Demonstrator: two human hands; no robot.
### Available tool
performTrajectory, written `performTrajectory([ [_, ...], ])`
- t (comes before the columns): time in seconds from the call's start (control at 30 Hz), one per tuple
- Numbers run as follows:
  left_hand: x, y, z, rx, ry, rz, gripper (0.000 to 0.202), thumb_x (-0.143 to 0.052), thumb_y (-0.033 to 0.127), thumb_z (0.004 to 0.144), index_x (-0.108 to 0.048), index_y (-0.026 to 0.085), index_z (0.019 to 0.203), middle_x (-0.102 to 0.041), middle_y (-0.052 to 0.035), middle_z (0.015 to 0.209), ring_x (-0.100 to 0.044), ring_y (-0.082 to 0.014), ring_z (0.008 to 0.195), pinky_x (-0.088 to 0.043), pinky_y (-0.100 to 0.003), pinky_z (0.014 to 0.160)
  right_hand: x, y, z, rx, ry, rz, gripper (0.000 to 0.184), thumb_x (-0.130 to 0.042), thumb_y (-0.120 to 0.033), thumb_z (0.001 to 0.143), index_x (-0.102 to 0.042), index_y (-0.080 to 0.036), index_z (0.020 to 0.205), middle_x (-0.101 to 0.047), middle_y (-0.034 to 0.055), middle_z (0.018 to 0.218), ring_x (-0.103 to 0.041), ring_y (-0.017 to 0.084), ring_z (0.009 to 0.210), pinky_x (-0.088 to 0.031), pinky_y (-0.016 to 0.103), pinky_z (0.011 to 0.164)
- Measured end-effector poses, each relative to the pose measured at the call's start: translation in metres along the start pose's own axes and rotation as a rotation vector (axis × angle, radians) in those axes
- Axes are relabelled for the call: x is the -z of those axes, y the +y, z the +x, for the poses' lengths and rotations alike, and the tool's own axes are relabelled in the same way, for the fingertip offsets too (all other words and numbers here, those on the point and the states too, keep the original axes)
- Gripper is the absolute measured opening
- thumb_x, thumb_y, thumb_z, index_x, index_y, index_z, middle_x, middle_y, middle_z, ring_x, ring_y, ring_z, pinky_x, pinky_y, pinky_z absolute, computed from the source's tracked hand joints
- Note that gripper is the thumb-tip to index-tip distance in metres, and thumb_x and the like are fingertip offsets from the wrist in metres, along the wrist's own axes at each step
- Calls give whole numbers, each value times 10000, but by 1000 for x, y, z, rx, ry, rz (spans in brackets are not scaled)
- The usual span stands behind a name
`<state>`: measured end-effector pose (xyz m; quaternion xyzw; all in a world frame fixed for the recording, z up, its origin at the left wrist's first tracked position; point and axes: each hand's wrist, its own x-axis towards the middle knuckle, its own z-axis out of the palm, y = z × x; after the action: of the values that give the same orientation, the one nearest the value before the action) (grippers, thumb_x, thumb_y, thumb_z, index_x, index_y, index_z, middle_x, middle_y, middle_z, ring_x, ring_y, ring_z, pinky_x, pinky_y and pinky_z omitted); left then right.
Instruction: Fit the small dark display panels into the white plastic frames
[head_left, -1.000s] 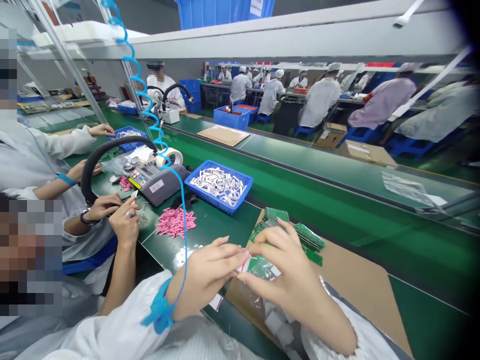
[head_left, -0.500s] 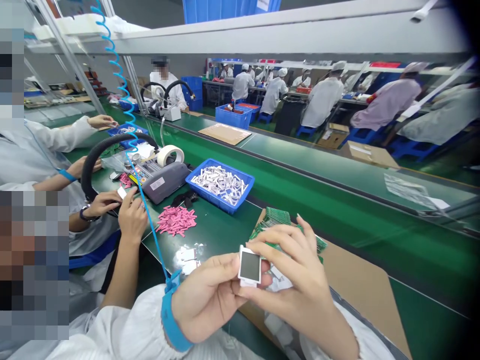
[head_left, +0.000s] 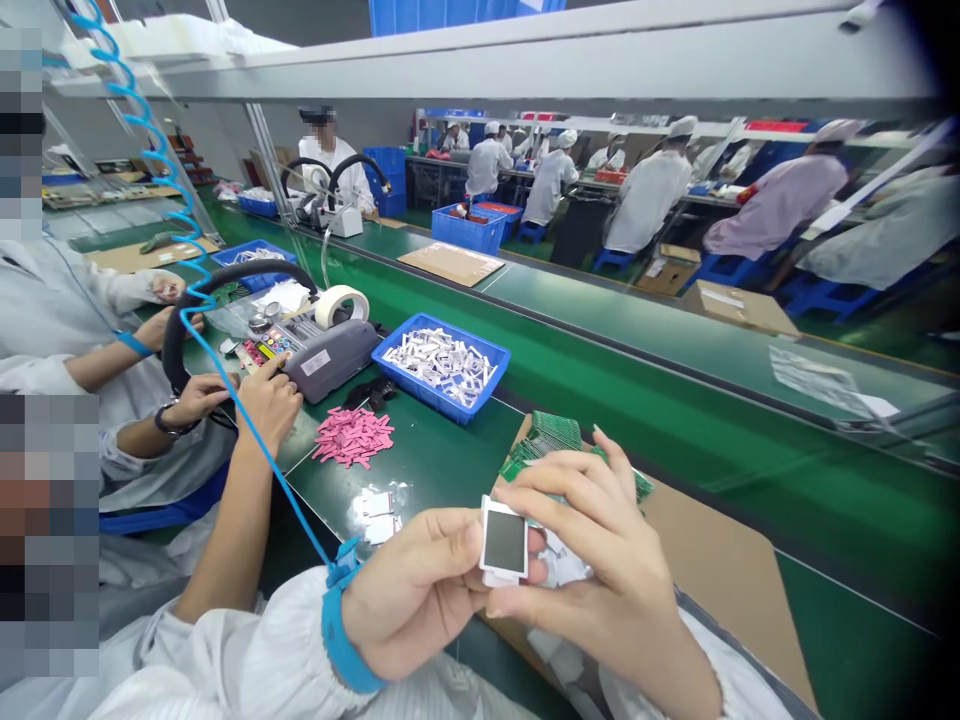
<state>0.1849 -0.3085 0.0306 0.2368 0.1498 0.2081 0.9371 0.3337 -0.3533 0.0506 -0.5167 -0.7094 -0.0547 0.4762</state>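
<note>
On the green workbench point(head_left: 442, 490), a cardboard sheet point(head_left: 720, 540) lay under a pile of green circuit boards point(head_left: 551, 435), near a blue tray point(head_left: 442, 365) of white pieces. The left hand point(head_left: 409, 590) and right hand point(head_left: 592, 560) were curled closed, pinching a small white-framed dark square point(head_left: 504, 542) between them, above the cardboard's edge.

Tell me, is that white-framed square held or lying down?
Held: the white-framed square is pinched between the left hand and right hand, above the cardboard sheet.
</note>
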Motion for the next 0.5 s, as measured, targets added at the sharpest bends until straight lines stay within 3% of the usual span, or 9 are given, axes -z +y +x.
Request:
performTrajectory([
  [0.27, -1, 1, -2, 0, -43, 1, 318, -720, 370, 740, -726, 97, 903, -697, -79, 781, -602, -82, 658, -451, -159, 626, -1, -1, -1, 11, 15, -13, 493, -563, -680, 757, -671, -218, 888, -668, 21, 778, -602, 207, 803, -182, 547, 1077],
  [0.5, -6, 1, -2, 23, -97, -23, 296, -727, 338, 740, -730, 101, 917, -725, -81, 831, -658, -100, 753, -497, -154, 683, 7, -6, -2, 41, 19, -63, 504, -485, -662, 817, -638, -194, 925, -650, 46, 792, -591, 219, 834, -215, 568, 1047],
])
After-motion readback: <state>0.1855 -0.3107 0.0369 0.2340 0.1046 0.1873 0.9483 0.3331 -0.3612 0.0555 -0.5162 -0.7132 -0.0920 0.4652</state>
